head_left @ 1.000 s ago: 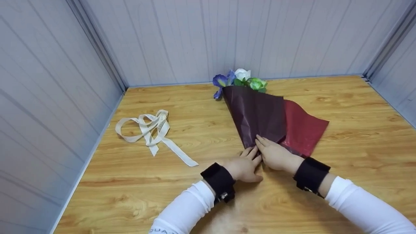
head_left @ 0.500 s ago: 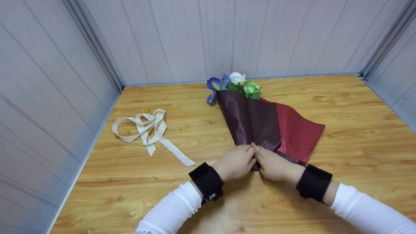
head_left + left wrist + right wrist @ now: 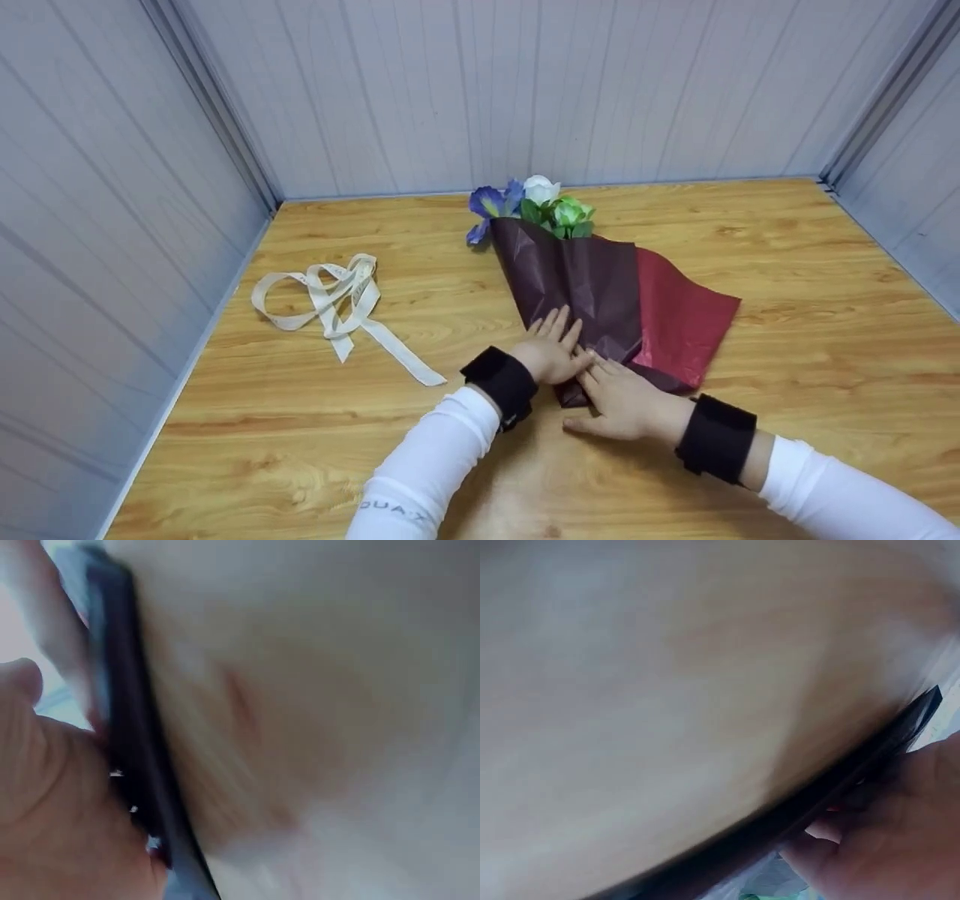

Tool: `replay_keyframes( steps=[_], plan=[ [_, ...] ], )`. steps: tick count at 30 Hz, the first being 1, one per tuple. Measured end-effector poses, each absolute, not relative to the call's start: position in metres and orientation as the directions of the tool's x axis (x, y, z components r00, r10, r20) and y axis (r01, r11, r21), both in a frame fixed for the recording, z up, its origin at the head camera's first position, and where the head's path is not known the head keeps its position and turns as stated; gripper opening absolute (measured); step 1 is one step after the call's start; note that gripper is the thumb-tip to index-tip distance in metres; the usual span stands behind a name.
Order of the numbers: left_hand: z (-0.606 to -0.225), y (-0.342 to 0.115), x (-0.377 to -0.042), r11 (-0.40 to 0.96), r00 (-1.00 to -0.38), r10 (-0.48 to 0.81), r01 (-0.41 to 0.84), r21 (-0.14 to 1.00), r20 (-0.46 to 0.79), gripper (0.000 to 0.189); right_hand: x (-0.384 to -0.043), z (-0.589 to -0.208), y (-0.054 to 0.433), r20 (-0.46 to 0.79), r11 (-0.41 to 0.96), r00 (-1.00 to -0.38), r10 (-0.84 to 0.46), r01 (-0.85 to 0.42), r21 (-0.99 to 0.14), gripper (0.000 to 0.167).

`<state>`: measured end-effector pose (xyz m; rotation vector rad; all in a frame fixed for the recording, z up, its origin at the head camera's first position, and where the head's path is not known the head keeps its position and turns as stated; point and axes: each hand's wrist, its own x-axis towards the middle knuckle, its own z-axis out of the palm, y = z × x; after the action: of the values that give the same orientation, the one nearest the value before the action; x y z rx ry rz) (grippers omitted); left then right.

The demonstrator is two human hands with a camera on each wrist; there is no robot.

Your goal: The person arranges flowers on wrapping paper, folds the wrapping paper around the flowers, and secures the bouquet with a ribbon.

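A bouquet of artificial flowers (image 3: pixel 541 190), blue, white and green, lies wrapped in dark maroon wrapping paper (image 3: pixel 600 292) whose red side (image 3: pixel 679 315) shows on the right. My left hand (image 3: pixel 551 352) lies palm down with spread fingers on the lower left of the wrap. Beside it, my right hand (image 3: pixel 622 397) rests on the paper's lower end, fingers extended and thumb spread toward the table. The hands overlap at the fingertips in the head view. Both wrist views are blurred; a dark paper edge (image 3: pixel 135 720) crosses the left one, another dark edge (image 3: pixel 780 832) the right.
A loosely looped cream ribbon (image 3: pixel 349 300) lies on the wooden table (image 3: pixel 300 435) to the left. Grey panel walls (image 3: pixel 390 97) stand behind and at both sides.
The bouquet has shifted toward me and slightly left. My left hand has moved up from the paper's tip onto the wrap with fingers spread; my right hand has slid lower, its thumb now out.
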<state>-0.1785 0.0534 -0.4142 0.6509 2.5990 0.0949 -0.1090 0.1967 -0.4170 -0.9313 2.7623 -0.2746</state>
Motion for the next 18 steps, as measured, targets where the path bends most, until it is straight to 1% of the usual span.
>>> replay_keyframes(
  steps=[3,7,10,12,14,16,18],
  plan=[
    [-0.42,0.054,-0.192,0.903,-0.794,0.427,0.396,0.164,-0.433,0.068,-0.11,-0.416,0.197,-0.156,0.78,-0.768,-0.621,-0.585,-0.222,0.086],
    [-0.427,0.047,-0.207,0.907,-0.794,0.42,0.359,0.218,-0.439,0.07,-0.11,-0.416,0.196,-0.147,0.761,-0.749,-0.646,-0.615,-0.209,0.081],
    [-0.429,0.036,-0.215,0.929,-0.823,0.363,0.288,0.231,-0.437,0.072,-0.111,-0.415,0.196,-0.136,0.747,-0.738,-0.661,-0.63,-0.211,0.081],
    [-0.429,0.028,-0.216,0.947,-0.848,0.312,0.24,0.213,-0.428,0.073,-0.111,-0.414,0.196,-0.136,0.744,-0.735,-0.664,-0.632,-0.218,0.082],
    [-0.427,0.022,-0.214,0.958,-0.861,0.277,0.215,0.189,-0.426,0.075,-0.11,-0.414,0.196,-0.141,0.741,-0.732,-0.667,-0.632,-0.226,0.083],
    [-0.425,0.019,-0.209,0.96,-0.866,0.271,0.213,0.18,-0.421,0.078,-0.109,-0.415,0.196,-0.149,0.741,-0.73,-0.667,-0.63,-0.233,0.084],
    [-0.422,0.019,-0.2,0.951,-0.857,0.306,0.258,0.168,-0.415,0.079,-0.107,-0.415,0.196,-0.155,0.74,-0.728,-0.668,-0.629,-0.237,0.085]
  ],
)
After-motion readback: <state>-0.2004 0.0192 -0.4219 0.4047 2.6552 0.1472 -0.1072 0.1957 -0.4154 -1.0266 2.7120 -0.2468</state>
